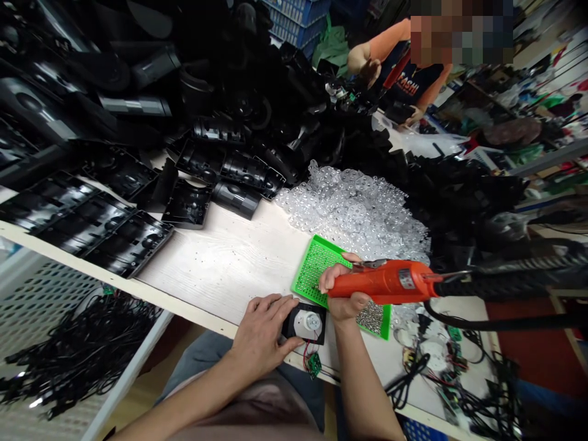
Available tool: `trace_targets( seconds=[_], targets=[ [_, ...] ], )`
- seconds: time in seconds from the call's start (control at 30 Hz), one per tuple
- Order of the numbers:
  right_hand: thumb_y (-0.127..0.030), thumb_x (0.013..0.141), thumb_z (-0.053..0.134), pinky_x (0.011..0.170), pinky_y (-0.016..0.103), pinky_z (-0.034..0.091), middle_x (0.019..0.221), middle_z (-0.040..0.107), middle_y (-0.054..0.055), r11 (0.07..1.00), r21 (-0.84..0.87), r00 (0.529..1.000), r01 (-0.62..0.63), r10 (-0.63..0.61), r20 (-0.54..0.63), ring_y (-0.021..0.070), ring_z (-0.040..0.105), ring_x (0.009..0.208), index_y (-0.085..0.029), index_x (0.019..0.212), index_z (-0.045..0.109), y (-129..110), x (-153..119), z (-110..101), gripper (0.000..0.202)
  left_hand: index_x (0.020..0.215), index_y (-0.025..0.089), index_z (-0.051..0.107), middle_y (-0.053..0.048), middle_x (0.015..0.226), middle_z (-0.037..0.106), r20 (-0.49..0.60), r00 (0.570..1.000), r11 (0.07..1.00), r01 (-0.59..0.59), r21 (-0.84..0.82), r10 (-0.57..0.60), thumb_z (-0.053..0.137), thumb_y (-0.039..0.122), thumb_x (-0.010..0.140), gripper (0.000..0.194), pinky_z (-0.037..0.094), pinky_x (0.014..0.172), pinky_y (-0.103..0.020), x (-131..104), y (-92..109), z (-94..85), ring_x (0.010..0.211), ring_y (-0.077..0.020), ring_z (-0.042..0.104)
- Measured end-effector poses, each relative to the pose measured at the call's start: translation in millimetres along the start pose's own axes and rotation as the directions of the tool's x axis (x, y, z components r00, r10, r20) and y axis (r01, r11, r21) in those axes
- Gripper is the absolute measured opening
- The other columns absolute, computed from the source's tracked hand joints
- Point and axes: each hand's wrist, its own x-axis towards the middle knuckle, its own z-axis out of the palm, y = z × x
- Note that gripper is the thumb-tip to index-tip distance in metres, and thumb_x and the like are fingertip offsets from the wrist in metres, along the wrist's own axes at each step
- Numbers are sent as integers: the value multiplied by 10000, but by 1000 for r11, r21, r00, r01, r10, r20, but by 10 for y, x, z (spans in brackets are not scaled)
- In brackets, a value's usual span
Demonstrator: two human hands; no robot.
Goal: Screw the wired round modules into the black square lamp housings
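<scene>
My left hand (263, 331) is closed on the edge of a small black plastic housing (320, 335), thumb below and fingers on top. A white round part with a clear disc (313, 321) sits in this housing. Red wires run from it to a small green circuit board (314, 365) hanging at the table's edge. My right hand (342, 297) grips an orange electric screwdriver (388, 282), held sideways over a green tray (301, 278). The tray has a perforated plate at its left and loose screws (371, 317) at its right. The screwdriver's tip is hidden by my fingers.
Clear plastic discs (353, 208) are heaped behind the tray. Black half-shells (128, 242) lie in rows at the left, with a large black pile behind. Cables fill a white basket (78, 349); circuit boards and cords (452, 361) lie right. Another person (408, 76) works opposite.
</scene>
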Motion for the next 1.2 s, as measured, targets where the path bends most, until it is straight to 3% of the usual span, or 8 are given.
trace_targets(
  seconds=[0.23, 0.4, 0.53, 0.73, 1.2],
  targets=[
    [-812, 613, 567, 369, 248, 354, 497, 420, -69, 998, 60, 1000, -13, 12, 14, 124, 404, 393, -238, 867, 591, -46, 33, 77, 628, 1328, 236, 454, -62, 1294, 605, -15, 1000, 1000, -2, 7, 2, 671, 440, 813, 595, 358, 949, -431, 4, 1, -2, 1179, -279, 490],
    [-755, 673, 598, 363, 231, 340, 513, 476, -85, 976, 211, 997, 49, -36, -63, 111, 376, 362, -304, 1195, 514, -571, 55, 162, 695, 1338, 247, 438, -62, 1289, 610, -20, 1000, 1000, -12, -22, 12, 665, 424, 820, 593, 348, 963, -433, 8, 20, -28, 1188, -278, 491],
    [-807, 712, 484, 369, 262, 336, 496, 479, -71, 960, 276, 999, -33, 41, -25, 126, 360, 346, -317, 1231, 505, -882, -168, 239, 715, 1308, 253, 450, -61, 1281, 616, -15, 1000, 998, -1, -65, 0, 689, 412, 806, 579, 347, 960, -432, 11, 38, -51, 1185, -275, 503],
    [-792, 636, 600, 395, 253, 335, 506, 482, -71, 973, 229, 998, -22, 33, -46, 115, 366, 364, -288, 1139, 572, -682, -519, 294, 713, 1303, 242, 445, -51, 1285, 615, -25, 1000, 998, -10, -70, 8, 708, 399, 792, 595, 336, 953, -436, 2, 36, -43, 1192, -272, 497],
    [-803, 676, 543, 385, 248, 349, 517, 445, -82, 993, 119, 999, 22, -19, -27, 115, 368, 368, -293, 1115, 545, -591, -569, 375, 673, 1301, 246, 439, -50, 1283, 609, -34, 999, 995, -14, -94, 10, 693, 412, 799, 587, 333, 943, -430, -2, 19, -17, 1194, -269, 495]
  ],
)
